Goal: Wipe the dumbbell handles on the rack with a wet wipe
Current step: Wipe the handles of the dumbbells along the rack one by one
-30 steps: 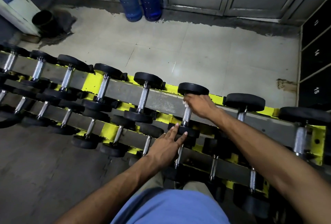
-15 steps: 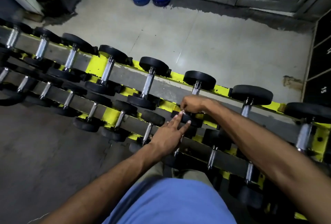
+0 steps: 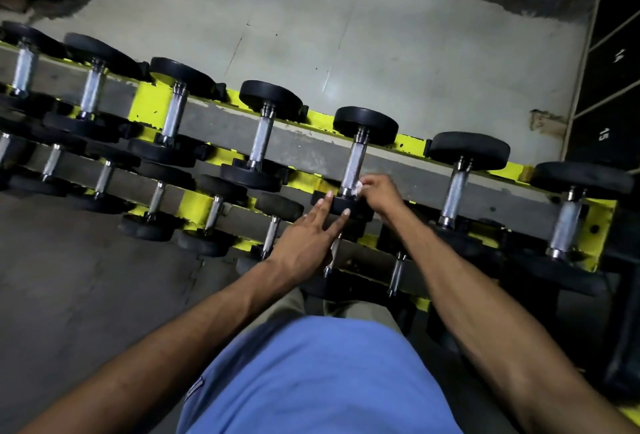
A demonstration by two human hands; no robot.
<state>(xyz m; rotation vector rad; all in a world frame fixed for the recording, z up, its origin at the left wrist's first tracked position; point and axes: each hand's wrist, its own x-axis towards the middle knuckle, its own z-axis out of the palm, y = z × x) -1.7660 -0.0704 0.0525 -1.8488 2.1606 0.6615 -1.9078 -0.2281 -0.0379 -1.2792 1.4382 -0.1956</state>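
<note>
Pale floor (image 3: 398,52) lay behind the yellow rack (image 3: 156,106). Mid-frame, the right hand (image 3: 381,192) pinched the wet wipe (image 3: 358,186) at the lower end of a dumbbell handle (image 3: 356,161). The left hand (image 3: 304,239), fingers straight, rested on its near head (image 3: 337,206). That handle's wipe seemed nearly finished; next the wipe would likely shift to a neighbouring handle.

The dumbbell handle (image 3: 354,166) is bright metal, knurled and rough along its middle, and the dumbbell heads (image 3: 365,123) at its 2 ends look like matt black rubber. The rack (image 3: 304,151) is painted metal, its yellow coat chipped and its grey rail scuffed and patchy, while the wet wipe (image 3: 357,186) is a soft, crumpled white scrap. The floor (image 3: 346,52) is pale tile with a faint sheen, and the shirt (image 3: 322,374) is matt blue cloth.
</note>
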